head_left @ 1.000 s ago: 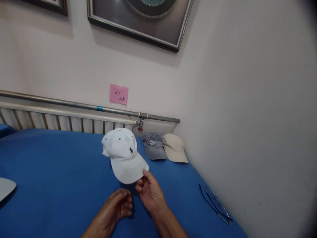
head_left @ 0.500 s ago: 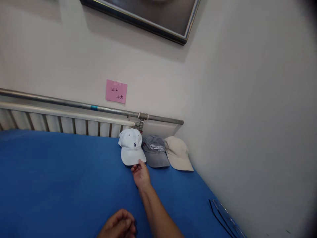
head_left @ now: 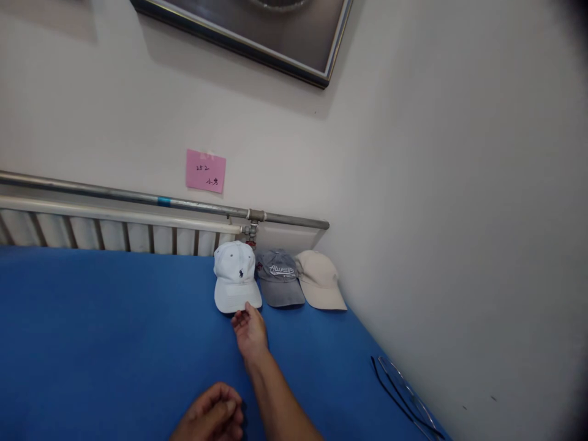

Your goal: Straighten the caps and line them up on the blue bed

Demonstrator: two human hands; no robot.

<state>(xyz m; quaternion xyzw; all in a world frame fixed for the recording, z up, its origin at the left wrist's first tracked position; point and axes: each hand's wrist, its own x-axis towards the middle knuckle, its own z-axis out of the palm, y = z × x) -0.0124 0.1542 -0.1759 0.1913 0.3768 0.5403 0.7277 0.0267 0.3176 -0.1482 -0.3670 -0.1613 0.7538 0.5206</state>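
Now down on the blue cloth (head_left: 138, 324), just left of the frame's centre: white cap (head_left: 235, 266), formerly raised nearer the middle and tilted. Upright now, brim forward, at the left end of a row of three. At the brim's front edge, right hand (head_left: 250, 334), thumb against it and fingers curled just below; cannot tell if clamped or merely touching. Beside the white cap, grey cap (head_left: 282, 293), then beige cap (head_left: 320, 282). At bottom centre, well apart from the caps, left hand (head_left: 209, 416), loosely curled, nothing seen in its grasp; cannot tell whether thumb and fingertips meet. At lower right, glasses (head_left: 410, 393).
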